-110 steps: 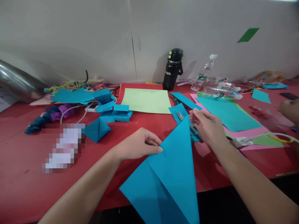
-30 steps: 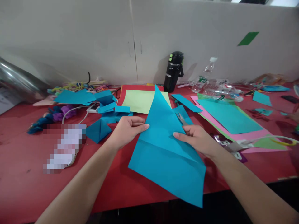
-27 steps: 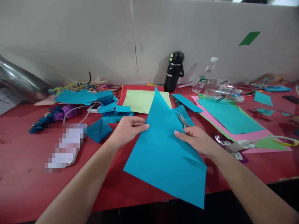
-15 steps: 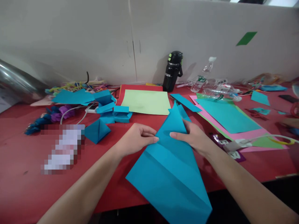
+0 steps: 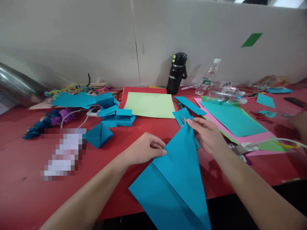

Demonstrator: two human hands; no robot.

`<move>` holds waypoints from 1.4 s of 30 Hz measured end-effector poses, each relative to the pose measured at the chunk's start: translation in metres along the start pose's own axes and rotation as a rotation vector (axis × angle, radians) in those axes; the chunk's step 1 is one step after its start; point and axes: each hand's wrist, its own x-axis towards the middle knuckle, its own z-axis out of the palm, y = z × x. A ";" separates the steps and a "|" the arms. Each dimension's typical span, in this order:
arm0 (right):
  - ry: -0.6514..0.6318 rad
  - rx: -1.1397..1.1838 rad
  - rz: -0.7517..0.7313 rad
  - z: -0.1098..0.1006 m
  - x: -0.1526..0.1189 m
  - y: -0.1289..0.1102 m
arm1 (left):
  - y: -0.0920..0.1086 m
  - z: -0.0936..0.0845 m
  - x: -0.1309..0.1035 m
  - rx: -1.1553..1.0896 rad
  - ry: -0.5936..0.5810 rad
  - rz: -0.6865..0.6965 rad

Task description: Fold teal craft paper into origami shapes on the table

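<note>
A large blue paper sheet (image 5: 177, 172) with diagonal creases is held up between both hands, its lower part hanging over the table's front edge. My left hand (image 5: 150, 148) pinches its upper left edge between thumb and fingers. At the sheet's top corner, my right hand (image 5: 203, 132) grips the paper, thumb on top. Behind that corner, the tips of scissors (image 5: 183, 119) show over a small blue piece (image 5: 178, 115); the rest of them is mostly hidden.
Folded blue paper shapes (image 5: 99, 135) lie at the left. Pale green paper (image 5: 150, 104) and a black bottle (image 5: 177, 73) stand behind. Stacked coloured sheets (image 5: 235, 119), a white cable plug (image 5: 244, 148) and clear bottles (image 5: 208, 78) are at the right. Another person's hand (image 5: 298, 124) shows there.
My right hand has moved up to the sheet's top corner, which has come down and right. My left hand has shifted slightly lower. Scissor tips and a person's hand at the right now show.
</note>
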 end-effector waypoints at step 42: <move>-0.166 -0.202 0.002 0.015 -0.020 -0.002 | 0.003 -0.015 -0.004 -0.038 -0.099 -0.023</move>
